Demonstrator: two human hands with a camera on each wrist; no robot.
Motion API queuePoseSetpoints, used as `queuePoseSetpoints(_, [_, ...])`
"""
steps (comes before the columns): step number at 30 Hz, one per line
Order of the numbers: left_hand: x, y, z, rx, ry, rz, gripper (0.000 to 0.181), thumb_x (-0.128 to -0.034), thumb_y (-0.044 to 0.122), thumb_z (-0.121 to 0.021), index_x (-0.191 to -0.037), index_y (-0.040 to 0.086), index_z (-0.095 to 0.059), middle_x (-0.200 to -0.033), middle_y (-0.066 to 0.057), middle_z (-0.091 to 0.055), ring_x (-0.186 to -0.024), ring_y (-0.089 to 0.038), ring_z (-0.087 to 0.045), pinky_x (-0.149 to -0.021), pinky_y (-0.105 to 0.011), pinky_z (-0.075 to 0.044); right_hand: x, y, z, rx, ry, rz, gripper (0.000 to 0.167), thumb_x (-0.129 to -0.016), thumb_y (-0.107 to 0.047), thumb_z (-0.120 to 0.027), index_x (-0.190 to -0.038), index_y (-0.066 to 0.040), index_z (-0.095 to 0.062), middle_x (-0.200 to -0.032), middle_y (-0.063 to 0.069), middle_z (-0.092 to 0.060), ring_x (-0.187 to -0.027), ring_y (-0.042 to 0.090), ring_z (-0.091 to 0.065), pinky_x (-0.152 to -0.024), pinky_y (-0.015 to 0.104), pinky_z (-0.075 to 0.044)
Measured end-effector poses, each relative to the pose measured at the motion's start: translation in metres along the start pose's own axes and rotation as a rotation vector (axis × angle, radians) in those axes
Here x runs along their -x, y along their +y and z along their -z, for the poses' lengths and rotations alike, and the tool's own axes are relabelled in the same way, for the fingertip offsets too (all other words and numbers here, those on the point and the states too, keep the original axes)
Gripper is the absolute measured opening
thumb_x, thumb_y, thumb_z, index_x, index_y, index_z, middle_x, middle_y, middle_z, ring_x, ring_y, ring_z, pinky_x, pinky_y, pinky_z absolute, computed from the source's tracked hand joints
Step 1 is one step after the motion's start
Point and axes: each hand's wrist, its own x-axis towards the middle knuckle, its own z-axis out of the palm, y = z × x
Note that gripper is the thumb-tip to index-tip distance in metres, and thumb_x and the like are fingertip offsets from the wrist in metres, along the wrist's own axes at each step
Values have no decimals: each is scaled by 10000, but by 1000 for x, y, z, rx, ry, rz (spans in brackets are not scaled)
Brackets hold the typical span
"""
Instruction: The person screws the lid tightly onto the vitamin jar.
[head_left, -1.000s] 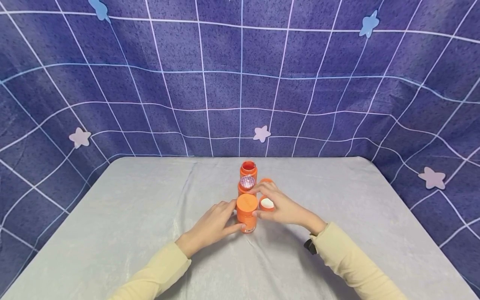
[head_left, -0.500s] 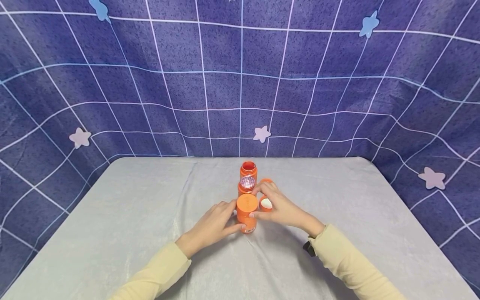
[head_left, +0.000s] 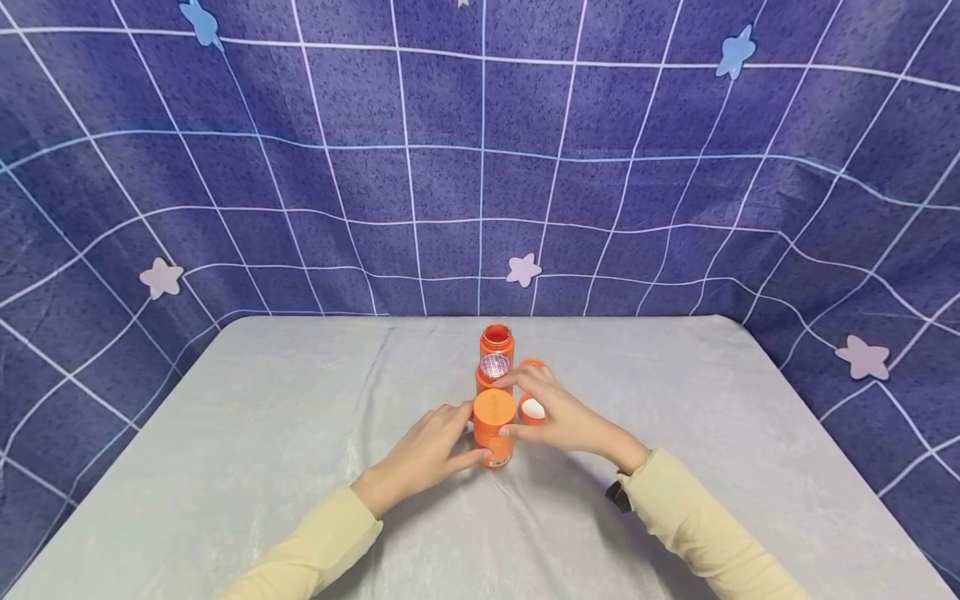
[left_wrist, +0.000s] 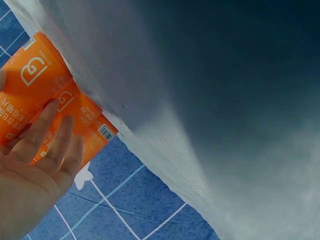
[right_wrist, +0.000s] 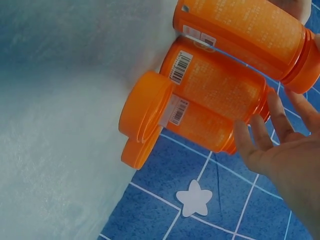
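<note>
Three orange pill bottles stand in a line running away from me. My left hand (head_left: 427, 446) holds the body of the nearest, capped bottle (head_left: 497, 450), thumb in front; its thumb tip also shows on that bottle in the left wrist view. My right hand (head_left: 566, 414) pinches the orange cap (head_left: 494, 407) on this bottle, thumb on the near edge and forefinger stretched behind it. Right behind is the middle bottle (head_left: 483, 381), uncapped, its mouth covered by a shiny patterned seal (head_left: 495, 365). The rearmost bottle (head_left: 497, 342) has an open mouth.
Two loose orange caps lie right of the bottles, the nearer cap (right_wrist: 145, 105) and the farther cap (right_wrist: 139, 152), partly behind my right hand in the head view. A grey cloth covers the table (head_left: 262, 400). Behind it hangs a blue gridded curtain (head_left: 450, 183) with stars.
My right hand's fingers have shifted around the cap, and the cap's raised marking has turned slightly. The left hand and the bottles have stayed in place.
</note>
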Motion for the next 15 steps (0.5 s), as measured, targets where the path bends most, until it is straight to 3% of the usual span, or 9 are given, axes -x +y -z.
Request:
queuePoseSetpoints(8, [0, 1, 0, 0, 7, -7, 632, -793, 483, -640, -1268, 114, -446, -1055, -8, -633, -962, -159, -578, -870, -359, -452, 0, 4, 2, -24, -47, 30, 478, -812, -233, -687, -1253, -169, -516, -1198, -9, -511, -1142, 191, -345, -947, 431, -349])
queuePoseSetpoints(15, [0, 0, 0, 10, -8, 9, 637, -799, 485, -634, -1288, 129, -434, -1068, -1, -632, -967, -152, -573, -884, -349, -445, 0, 5, 4, -20, -78, 41, 503, -810, -122, -658, -1285, -137, -494, -1244, 2, -494, -1164, 201, -330, -963, 458, -336])
